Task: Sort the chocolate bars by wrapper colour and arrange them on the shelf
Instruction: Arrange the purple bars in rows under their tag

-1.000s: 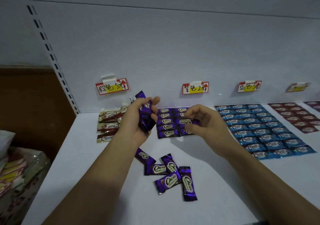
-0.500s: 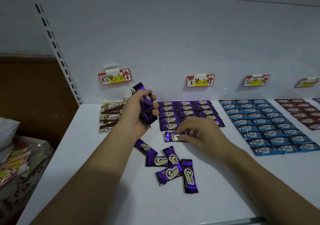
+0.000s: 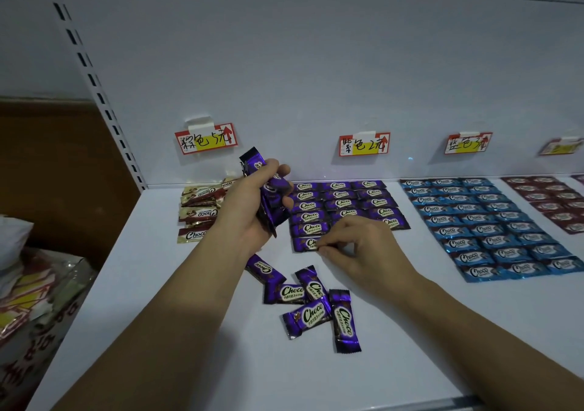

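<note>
On the white metal shelf (image 3: 158, 315), small chocolate bars in glossy foil wrappers are laid out by colour. A bundle of purple-wrapped bars (image 3: 268, 189) is gripped upright in the left hand (image 3: 249, 208), the fingers curled round it, and is held above the shelf. A single purple bar (image 3: 305, 243), printed with a white "Choco" oval, is pinched at its right end between the thumb and fingertips of the right hand (image 3: 363, 246). It lies flat at the front of the left column of the purple grid (image 3: 341, 203), which is set in three columns beneath a red-and-yellow paper price tag (image 3: 364, 144). Five loose purple bars (image 3: 311, 314) are heaped, overlapping, nearer the front edge. Cream-and-brown bars (image 3: 199, 213) are stacked to the left, a blue grid (image 3: 493, 230) is spread to the right, and dark red bars (image 3: 550, 202) are seen beyond it.
</note>
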Demonstrator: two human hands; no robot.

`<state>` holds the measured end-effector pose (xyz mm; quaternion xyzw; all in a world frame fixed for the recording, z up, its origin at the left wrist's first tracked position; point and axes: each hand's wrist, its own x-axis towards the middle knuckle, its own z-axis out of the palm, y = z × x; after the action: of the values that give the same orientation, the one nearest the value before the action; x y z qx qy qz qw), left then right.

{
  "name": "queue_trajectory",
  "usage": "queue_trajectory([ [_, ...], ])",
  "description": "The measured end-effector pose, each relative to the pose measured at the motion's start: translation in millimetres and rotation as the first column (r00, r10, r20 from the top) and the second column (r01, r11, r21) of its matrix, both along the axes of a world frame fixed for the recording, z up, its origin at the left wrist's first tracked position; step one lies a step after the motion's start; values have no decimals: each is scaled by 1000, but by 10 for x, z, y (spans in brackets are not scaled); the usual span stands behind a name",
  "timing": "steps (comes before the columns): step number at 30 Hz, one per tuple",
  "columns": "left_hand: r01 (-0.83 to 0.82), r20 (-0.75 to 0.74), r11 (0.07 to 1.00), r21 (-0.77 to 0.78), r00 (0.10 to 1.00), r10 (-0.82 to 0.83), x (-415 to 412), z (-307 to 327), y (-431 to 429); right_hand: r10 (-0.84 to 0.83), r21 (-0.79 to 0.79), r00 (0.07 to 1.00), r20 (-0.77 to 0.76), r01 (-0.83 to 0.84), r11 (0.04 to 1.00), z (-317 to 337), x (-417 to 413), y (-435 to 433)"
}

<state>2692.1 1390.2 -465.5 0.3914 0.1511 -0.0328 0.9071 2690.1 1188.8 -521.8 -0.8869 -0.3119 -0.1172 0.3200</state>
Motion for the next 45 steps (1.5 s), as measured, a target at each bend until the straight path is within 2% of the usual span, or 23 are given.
queue_trajectory([
  [4, -9, 55, 1000, 9, 998, 9, 14, -14, 2, 0, 0, 1000, 9, 0, 1000, -2, 0, 19],
  [8, -17, 36, 995, 102, 999, 13, -20, -4, -52, -6, 20, 1000, 2, 6, 1000, -2, 3, 17],
  [10, -42, 11, 988, 148, 999, 41, -38, -11, -83, -34, 123, 999, -8, 35, 992, 20, -1, 17],
  [12, -27, 4, 978, 207, 1000, 27, -46, -22, -106, -32, 294, 994, -104, 62, 954, 62, -10, 18],
  [16, 43, 42, 954, 298, 997, -59, -107, -24, -205, 98, 593, 941, -325, 122, 796, 198, -12, 29],
  [19, 54, 78, 886, 461, 992, -101, -128, -53, -281, 153, 651, 919, -363, 133, 748, 245, -4, 18],
  [24, 74, 53, 860, 504, 992, -117, -102, -51, -252, 199, 700, 897, -395, 154, 697, 275, -2, -28],
  [26, 74, 58, 854, 515, 991, -121, -77, -62, -199, 114, 660, 945, -308, 126, 740, 254, 15, -62],
  [28, 75, 55, 851, 520, 991, -120, -61, -71, -150, -73, 517, 997, -13, 70, 853, 216, 42, -127],
  [30, 84, 49, 847, 525, 990, -129, -54, -72, -106, -179, 403, 951, 253, 64, 913, 209, 72, -206],
  [31, 86, 53, 832, 549, 989, -138, -57, -66, -87, -201, 398, 933, 298, 70, 915, 220, 77, -235],
  [33, 73, 83, 729, 680, 981, -176, -59, -68, -52, -227, 396, 915, 334, 82, 915, 232, 78, -270],
  [35, 51, 100, 568, 822, 968, -232, -79, -74, -27, -230, 366, 905, 359, 90, 926, 238, 69, -276],
  [39, -19, 132, 313, 950, 929, -346, -63, -101, -3, -152, 230, 888, 434, 54, 972, 346, 88, -382],
  [42, -173, 105, -114, 978, 887, -450, -5, -181, 24, -83, 53, 929, 362, 69, 996, 276, 94, -522],
  [43, -204, 92, -182, 962, 868, -488, 1, -208, 27, -72, 30, 942, 327, 66, 997, 211, 85, -566],
  [45, -232, 77, -223, 947, 835, -544, 12, -255, 35, -69, 29, 960, 272, 63, 998, 101, 60, -609],
])
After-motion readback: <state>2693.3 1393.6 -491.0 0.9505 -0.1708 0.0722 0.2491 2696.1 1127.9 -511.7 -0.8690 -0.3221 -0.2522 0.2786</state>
